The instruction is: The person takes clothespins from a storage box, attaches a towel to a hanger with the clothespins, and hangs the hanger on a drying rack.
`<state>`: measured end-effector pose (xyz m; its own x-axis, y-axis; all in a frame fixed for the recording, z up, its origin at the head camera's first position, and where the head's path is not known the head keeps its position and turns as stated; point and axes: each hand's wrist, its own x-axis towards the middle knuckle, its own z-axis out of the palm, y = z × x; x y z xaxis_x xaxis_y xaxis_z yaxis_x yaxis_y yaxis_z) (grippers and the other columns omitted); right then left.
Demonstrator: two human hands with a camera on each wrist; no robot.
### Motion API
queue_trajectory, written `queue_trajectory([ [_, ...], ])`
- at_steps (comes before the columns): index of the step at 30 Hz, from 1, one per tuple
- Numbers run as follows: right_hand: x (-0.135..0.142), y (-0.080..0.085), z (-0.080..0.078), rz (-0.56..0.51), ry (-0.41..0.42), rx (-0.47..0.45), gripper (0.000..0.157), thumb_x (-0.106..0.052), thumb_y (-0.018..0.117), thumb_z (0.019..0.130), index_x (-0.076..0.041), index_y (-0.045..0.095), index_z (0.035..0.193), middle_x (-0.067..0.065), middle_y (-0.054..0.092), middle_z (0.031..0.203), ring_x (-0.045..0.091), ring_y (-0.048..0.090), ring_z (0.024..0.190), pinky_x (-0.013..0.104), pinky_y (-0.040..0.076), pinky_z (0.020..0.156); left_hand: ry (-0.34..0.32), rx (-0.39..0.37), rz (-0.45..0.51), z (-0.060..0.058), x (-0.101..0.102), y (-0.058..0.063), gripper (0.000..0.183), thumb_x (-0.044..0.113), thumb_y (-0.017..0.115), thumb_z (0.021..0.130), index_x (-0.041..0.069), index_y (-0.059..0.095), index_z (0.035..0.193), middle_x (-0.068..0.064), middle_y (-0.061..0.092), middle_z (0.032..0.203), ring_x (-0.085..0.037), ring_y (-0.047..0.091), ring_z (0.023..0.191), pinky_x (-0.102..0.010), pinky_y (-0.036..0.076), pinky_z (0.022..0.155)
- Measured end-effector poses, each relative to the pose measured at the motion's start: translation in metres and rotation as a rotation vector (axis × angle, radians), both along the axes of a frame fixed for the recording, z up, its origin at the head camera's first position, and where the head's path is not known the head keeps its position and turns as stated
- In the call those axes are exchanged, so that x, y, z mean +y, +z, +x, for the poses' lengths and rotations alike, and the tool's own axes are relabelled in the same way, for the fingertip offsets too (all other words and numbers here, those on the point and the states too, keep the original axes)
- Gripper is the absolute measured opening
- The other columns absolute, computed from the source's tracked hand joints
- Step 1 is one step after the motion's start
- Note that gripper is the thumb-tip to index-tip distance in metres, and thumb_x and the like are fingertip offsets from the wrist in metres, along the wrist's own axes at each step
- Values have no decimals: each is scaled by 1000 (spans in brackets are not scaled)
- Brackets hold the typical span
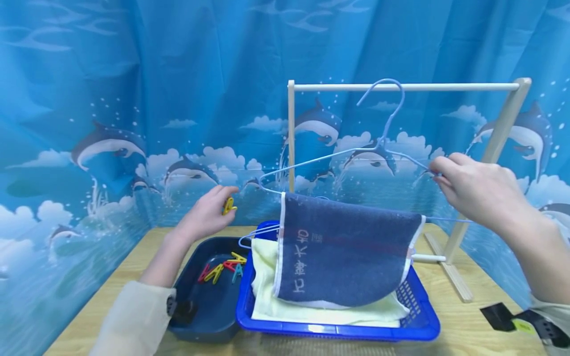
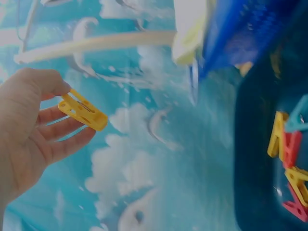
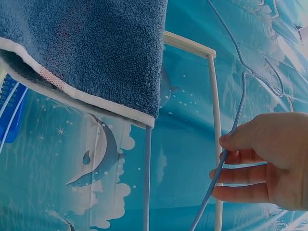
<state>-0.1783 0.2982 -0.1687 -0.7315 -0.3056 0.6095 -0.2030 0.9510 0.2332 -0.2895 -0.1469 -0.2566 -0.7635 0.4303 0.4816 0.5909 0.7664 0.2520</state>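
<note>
A dark blue towel (image 1: 347,252) with white edging hangs folded over the bottom bar of a light blue wire hanger (image 1: 385,129). My right hand (image 1: 485,190) pinches the hanger's right shoulder between thumb and fingers, as the right wrist view also shows. Out to the left of the hanger, my left hand (image 1: 209,210) holds a yellow clothespin (image 2: 83,111) between thumb and fingers. The towel hangs in front of and over a blue basket (image 1: 338,330), in which pale yellow cloth (image 1: 320,314) lies.
Left of the basket stands a dark bin (image 1: 209,326) with several red, yellow and teal clothespins (image 1: 214,273). A wooden rack (image 1: 445,87) rises behind on the table (image 1: 481,331). Another hanger (image 1: 247,240) sticks out of the basket's left side. A dolphin-print curtain (image 1: 213,74) surrounds the table.
</note>
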Motion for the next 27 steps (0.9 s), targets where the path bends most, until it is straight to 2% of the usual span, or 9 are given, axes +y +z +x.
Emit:
queue_trajectory([
  [6,-1,0,0,8,-3,-12,12,-6,65,85,-8,60,96,13,60,86,20,45,52,33,34,40,-84,53,-15,17,12,6,34,6,64,83,-2,60,116,-13,56,104,-23,53,82,-34,50,68],
  [13,-1,0,1,4,-12,-22,11,-7,64,86,-8,60,96,12,60,86,20,44,51,33,34,40,-165,110,7,34,25,11,34,3,66,80,2,61,113,-9,54,100,-19,49,75,-28,45,61],
  [23,0,0,1,-1,11,-28,11,-6,63,86,-9,60,97,10,59,86,18,42,50,33,33,40,-320,123,-14,64,49,33,39,3,65,79,5,60,118,-6,49,103,-15,45,78,-25,43,61],
  [27,2,0,1,-3,33,-28,12,-7,62,87,-9,61,98,9,59,87,17,42,49,33,33,40,-387,140,-59,71,66,40,38,2,64,79,4,61,116,-4,46,99,-13,44,79,-23,43,62],
])
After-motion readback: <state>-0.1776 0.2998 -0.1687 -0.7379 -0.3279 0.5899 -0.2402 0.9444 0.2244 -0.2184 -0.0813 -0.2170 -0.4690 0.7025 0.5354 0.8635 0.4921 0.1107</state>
